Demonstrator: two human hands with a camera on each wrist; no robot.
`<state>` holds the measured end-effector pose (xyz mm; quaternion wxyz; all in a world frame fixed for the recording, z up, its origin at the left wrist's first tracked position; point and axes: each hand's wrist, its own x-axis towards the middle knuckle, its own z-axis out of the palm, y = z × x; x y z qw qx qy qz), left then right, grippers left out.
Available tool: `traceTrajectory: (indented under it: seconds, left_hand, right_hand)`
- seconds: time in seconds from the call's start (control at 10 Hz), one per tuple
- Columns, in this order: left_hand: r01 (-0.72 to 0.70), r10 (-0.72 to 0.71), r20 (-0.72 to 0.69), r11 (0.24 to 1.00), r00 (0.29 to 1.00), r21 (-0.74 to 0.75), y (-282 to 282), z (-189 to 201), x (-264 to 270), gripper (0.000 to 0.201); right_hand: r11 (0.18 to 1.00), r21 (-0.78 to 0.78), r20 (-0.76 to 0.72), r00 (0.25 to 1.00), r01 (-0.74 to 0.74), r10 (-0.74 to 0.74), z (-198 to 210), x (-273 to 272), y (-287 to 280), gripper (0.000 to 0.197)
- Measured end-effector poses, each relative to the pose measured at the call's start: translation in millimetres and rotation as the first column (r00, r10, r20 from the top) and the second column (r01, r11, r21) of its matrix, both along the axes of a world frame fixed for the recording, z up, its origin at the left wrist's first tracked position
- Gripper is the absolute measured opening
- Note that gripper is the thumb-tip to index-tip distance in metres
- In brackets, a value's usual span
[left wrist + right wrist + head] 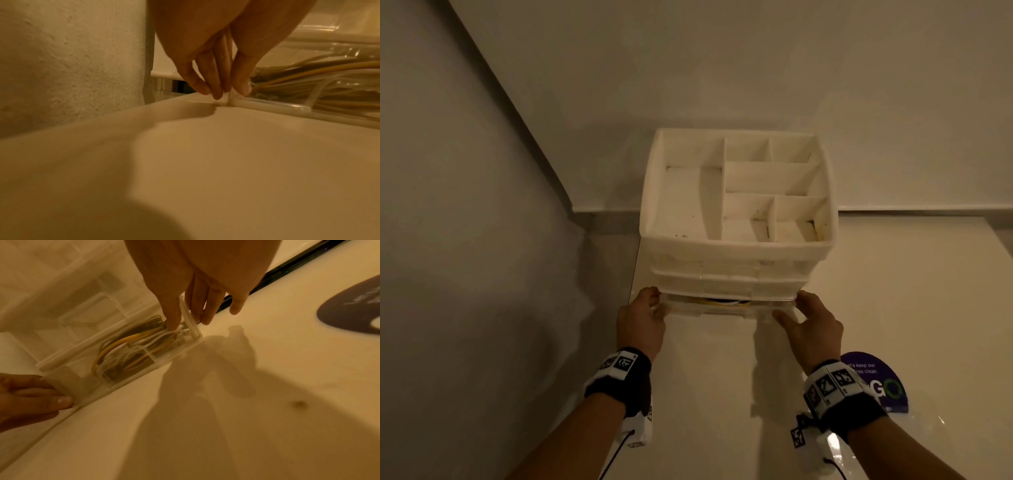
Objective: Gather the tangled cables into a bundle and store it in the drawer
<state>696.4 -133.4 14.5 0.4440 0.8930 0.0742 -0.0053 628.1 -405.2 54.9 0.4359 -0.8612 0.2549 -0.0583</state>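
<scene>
The clear bottom drawer (722,308) of a white organizer sticks out a little at the front. A bundle of yellow, white and dark cables (722,302) lies inside it, plain through the clear plastic in both wrist views (308,76) (127,350). My left hand (654,303) (230,93) pinches the drawer's front left corner, thumb on one side and fingers on the other. At the front right corner, my right hand (791,308) (189,321) pinches the side wall, its thumb inside against the cables and its fingers outside. The drawer's back part is hidden under the unit.
The organizer's open top tray (661,192) has several empty compartments. It stands on a pale tabletop (911,291) in a corner, with a wall (465,240) close on the left. A purple round sticker (873,380) lies on the table to the right of my right wrist.
</scene>
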Motion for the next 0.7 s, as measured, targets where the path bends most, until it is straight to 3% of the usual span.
traceTrajectory:
  seconds: [0.2,0.5,0.6,0.7]
  left_hand:
    - [-0.097,0.097,0.016,0.995,0.995,0.025,-13.1,11.7,4.6,0.01]
    - [-0.105,0.105,0.002,0.994,0.994,-0.013,-19.3,15.0,3.0,0.012]
    - [-0.064,0.063,-0.028,0.998,0.998,-0.016,-19.6,16.7,0.7,0.021]
    - [-0.097,0.072,-0.128,0.975,0.989,-0.2,-13.1,9.2,-21.4,0.043]
  right_hand:
    - [0.997,0.011,-0.009,0.997,0.083,-0.083,2.8,9.4,4.4,0.024]
    - [0.998,-0.041,-0.144,0.988,0.042,-0.047,15.9,21.7,5.4,0.024]
    - [1.0,-0.007,-0.211,0.977,-0.017,0.015,17.3,18.2,5.3,0.038]
    - [0.997,0.054,-0.242,0.967,-0.064,0.075,10.5,-21.3,13.0,0.065]
